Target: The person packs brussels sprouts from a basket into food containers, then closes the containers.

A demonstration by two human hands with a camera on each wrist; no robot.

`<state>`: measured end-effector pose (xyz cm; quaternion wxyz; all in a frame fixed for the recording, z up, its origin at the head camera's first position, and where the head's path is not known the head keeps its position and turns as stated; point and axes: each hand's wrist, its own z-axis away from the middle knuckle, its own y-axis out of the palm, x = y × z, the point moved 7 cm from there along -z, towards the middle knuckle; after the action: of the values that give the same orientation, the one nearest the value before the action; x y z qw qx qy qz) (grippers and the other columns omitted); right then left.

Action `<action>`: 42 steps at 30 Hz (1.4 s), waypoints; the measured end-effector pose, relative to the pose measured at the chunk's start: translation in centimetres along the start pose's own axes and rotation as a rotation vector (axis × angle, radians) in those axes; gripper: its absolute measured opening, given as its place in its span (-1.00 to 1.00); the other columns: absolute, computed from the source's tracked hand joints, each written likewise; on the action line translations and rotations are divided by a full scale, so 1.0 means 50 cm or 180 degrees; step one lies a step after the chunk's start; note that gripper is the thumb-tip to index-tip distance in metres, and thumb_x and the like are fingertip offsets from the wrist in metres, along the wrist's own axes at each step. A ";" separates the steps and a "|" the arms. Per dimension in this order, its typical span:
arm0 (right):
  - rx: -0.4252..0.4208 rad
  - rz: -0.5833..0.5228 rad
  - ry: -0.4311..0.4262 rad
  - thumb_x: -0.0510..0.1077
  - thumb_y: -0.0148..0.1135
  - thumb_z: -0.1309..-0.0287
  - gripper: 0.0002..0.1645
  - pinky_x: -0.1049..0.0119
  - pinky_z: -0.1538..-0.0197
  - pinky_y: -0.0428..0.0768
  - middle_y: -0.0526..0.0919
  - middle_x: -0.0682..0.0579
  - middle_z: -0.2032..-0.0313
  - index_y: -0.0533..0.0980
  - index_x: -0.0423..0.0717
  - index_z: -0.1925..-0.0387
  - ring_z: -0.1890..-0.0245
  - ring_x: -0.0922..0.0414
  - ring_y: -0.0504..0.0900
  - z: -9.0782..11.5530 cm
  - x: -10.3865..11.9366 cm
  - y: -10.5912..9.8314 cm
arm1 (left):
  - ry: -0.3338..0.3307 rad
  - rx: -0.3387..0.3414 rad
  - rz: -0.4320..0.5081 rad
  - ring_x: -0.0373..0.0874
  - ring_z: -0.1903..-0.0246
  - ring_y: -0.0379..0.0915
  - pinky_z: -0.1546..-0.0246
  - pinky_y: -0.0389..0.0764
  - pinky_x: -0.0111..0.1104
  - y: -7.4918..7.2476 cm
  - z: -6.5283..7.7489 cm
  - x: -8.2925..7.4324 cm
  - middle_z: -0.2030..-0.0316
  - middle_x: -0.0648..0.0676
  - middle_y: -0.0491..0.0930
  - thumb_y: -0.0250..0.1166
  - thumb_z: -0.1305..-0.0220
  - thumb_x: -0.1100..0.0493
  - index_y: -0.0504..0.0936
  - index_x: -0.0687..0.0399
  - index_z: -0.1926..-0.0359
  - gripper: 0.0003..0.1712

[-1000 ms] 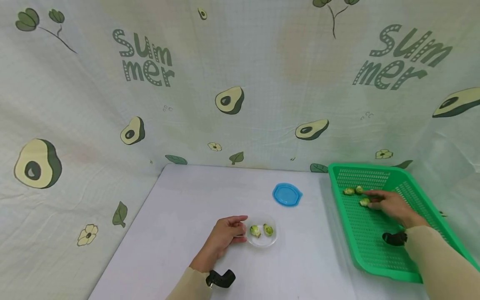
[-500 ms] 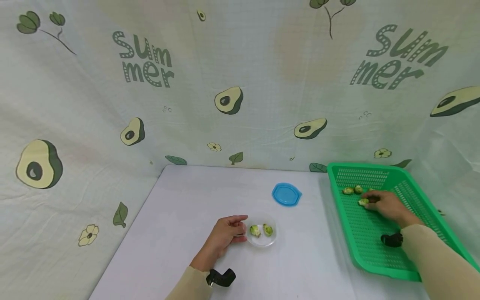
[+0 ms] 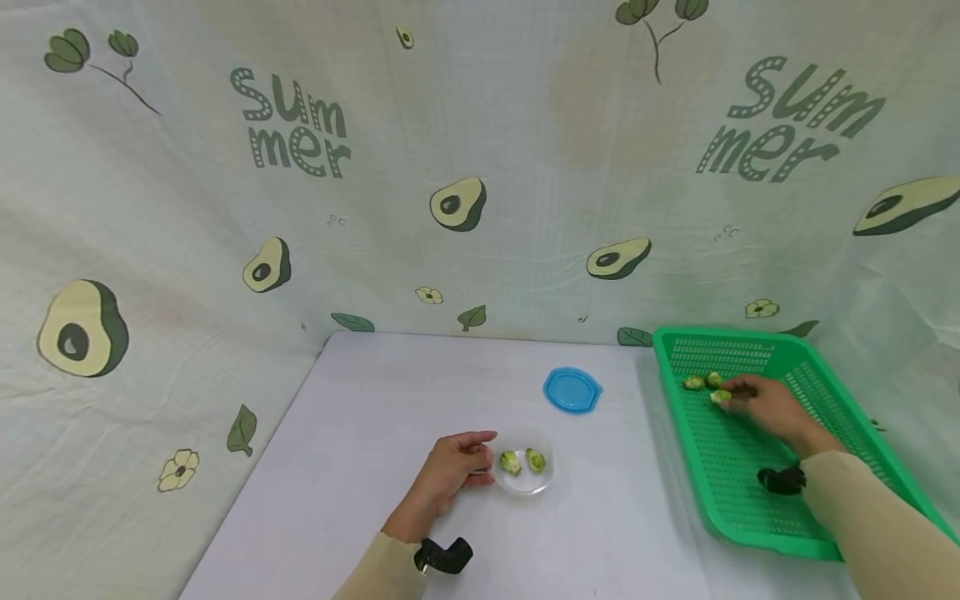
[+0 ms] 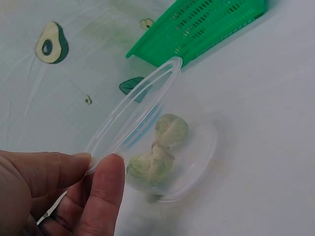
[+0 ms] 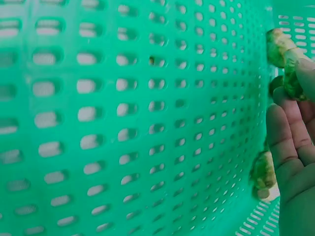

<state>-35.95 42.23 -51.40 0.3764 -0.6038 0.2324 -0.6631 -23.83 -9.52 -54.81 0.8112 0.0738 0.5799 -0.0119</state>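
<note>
Pinching a small green Brussels sprout (image 3: 721, 397) in the right hand (image 3: 772, 410) while the left hand (image 3: 452, 468) grips a clear round plastic container (image 3: 524, 488)

Both hands are grasping: the right has its sprout between thumb and fingers inside a bright green perforated plastic basket (image 3: 738, 500), though whether it touches the basket floor I cannot tell; the left holds the container's rim between thumb and fingers on the near-left side, with two pale green sprouts (image 3: 511, 462) side by side in it; near the held sprout, two more green-brown sprouts (image 3: 694, 382) lie toward the basket's far left corner, and a flat blue tabbed lid (image 3: 572, 391) rests on the white-covered bench (image 3: 420, 383), behind and right of the container
</note>
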 end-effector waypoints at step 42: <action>-0.0791 -0.1333 -0.0579 -0.14 0.34 -0.46 -0.38 0.41 0.10 0.78 0.65 0.52 0.06 0.43 -0.36 -0.39 0.15 0.42 0.71 0.066 0.132 -0.037 | -0.0015 -0.0028 0.0013 -0.18 0.27 0.60 0.23 0.83 -0.35 0.006 0.003 0.001 0.25 0.02 0.57 0.35 -0.34 0.43 0.60 0.30 -0.33 -0.47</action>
<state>-33.07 38.70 -45.33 0.1732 -0.7376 0.1472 -0.6359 -23.63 -9.25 -54.75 0.8129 0.0714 0.5779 -0.0079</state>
